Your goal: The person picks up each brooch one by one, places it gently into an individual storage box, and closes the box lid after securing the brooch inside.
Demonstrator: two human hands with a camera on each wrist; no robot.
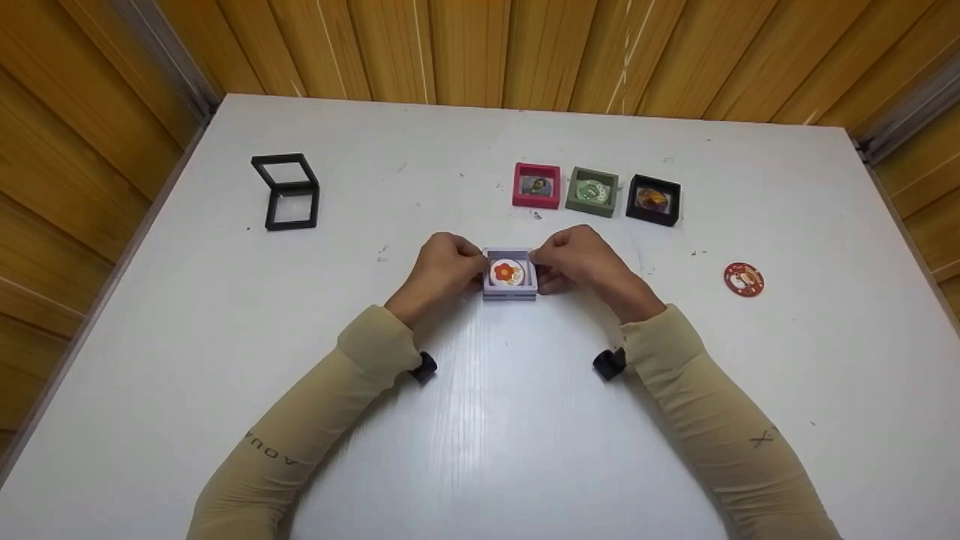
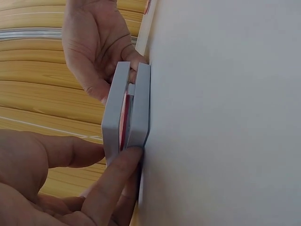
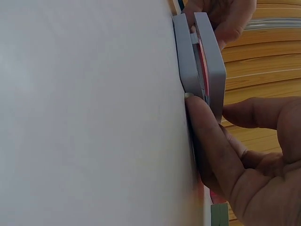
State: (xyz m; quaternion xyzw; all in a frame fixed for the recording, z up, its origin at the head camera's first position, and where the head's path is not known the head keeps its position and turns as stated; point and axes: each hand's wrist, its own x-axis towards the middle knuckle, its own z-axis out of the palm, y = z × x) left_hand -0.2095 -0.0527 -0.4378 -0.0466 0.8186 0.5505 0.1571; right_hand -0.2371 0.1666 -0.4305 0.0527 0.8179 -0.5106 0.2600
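A small pale purple square display frame (image 1: 510, 296) lies at the middle of the table. Inside its window shows a round white badge (image 1: 507, 273) with a red-orange flower. My left hand (image 1: 441, 268) pinches the frame's left side with thumb and fingers. On the opposite side, my right hand (image 1: 581, 259) grips it likewise. Both wrist views show the frame's two halves (image 2: 115, 113) (image 3: 215, 70) nearly together, a narrow gap between them. The badge's reddish edge is visible in that gap. Some fingertips are hidden behind the frame.
At the back left stands an opened black frame (image 1: 292, 225). A pink frame (image 1: 536, 202), a green frame (image 1: 591, 208) and a black frame (image 1: 654, 217), each holding a round piece, form a row behind my right hand. A red round badge (image 1: 744, 279) lies farther right.
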